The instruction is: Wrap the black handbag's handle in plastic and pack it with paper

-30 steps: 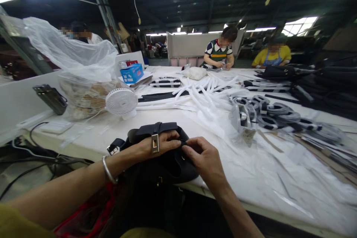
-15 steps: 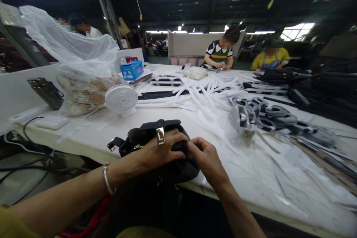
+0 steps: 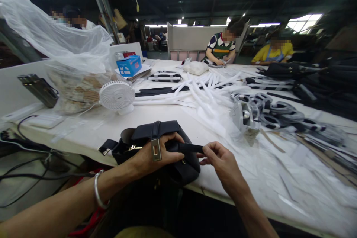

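Observation:
A black handbag with gold-toned hardware rests at the table's front edge. Its flap carries a strap with a metal clasp that lies across the back of my left hand. That hand is closed on the bag near its opening, thumb and fingers around the black material. From there a black strap runs to the right. My right hand pinches the strap's outer end between thumb and fingers. A buckled strap end sticks out at the bag's left side.
A white fan, a plastic bag of scraps and a blue box stand to the left. White tubes lie mid-table, with coiled grey straps at right. A co-worker works across the table.
My right hand has moved right, away from my left hand, drawing out the black strap, which now stretches between them. The view has shifted slightly.

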Available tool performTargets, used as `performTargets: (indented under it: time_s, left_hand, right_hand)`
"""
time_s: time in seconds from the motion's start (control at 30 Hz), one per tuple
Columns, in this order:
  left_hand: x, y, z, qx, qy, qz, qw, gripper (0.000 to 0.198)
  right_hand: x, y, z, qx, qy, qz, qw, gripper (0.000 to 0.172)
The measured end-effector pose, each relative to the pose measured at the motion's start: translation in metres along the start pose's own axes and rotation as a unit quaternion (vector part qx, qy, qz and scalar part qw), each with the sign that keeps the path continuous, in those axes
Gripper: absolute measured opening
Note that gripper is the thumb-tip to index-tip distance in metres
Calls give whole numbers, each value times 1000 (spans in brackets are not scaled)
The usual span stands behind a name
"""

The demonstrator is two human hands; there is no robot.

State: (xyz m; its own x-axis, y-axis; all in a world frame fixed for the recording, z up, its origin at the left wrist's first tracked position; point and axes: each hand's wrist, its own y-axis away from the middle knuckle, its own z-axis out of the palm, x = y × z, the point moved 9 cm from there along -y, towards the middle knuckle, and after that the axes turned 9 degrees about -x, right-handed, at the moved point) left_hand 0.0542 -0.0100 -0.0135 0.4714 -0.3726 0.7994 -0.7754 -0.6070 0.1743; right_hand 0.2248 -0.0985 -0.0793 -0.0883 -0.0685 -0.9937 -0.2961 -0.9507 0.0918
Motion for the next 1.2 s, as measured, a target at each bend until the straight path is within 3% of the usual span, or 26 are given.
performTargets:
  time_s: [0.13,0.23,0.3,0.43,0.53,0.63,0.8,0.9,1.03,1.2]
  left_hand:
    - [-1,1,3,-10,4,-24,1000,30]
    - [7,1,0,9,-4,17,1000,30]
    - [11,1,-1,12,-6,47,999,29]
    - [-1,1,2,-9,13,22,1000,29]
    - [-9,2,3,-21,27,-2,999,28]
    - [-8,7,5,-65,71,4,995,32]
    - [-6,25,8,-169,190,10,967,71]
    - [-12,32,12,-207,228,-18,951,68]
    - [-6,31,10,-189,209,-12,959,64]
    - [1,24,4,-105,66,-22,992,52]
  right_hand:
    - [-27,-3,6,-11,105,-43,994,34]
    - [-57,-3,28,-42,259,-70,962,20]
    - [-64,-4,43,-80,300,-61,949,13]
    - [-50,-8,54,-150,208,-44,966,21]
    - [-29,-12,46,-169,136,-26,976,28]
    - [-17,-12,33,-164,130,-8,978,30]
    - [-35,-6,27,-154,218,-23,963,19]
    - [-51,-1,36,-169,262,-31,950,15]
    - [-70,3,45,-139,320,-53,936,13]
    - [-72,9,51,-110,339,-57,933,7]
